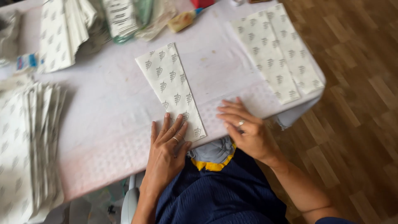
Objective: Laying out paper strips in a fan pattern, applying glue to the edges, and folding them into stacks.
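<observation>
A long folded sheet of white paper printed with small grey tree shapes [171,85] lies flat on the pale table [107,103], running from the middle toward the near edge. My left hand [166,151] rests flat with its fingertips on the sheet's near end, a ring on one finger. My right hand [244,130] lies flat on the tablecloth just right of the sheet, fingers apart, also ringed, and holds nothing.
Two more patterned sheets [277,52] lie side by side at the table's right corner. A fanned stack of the same sheets [29,141] fills the left side, another pile [62,33] sits far left. A glue bottle [182,20] lies at the back. Wooden floor [356,103] on the right.
</observation>
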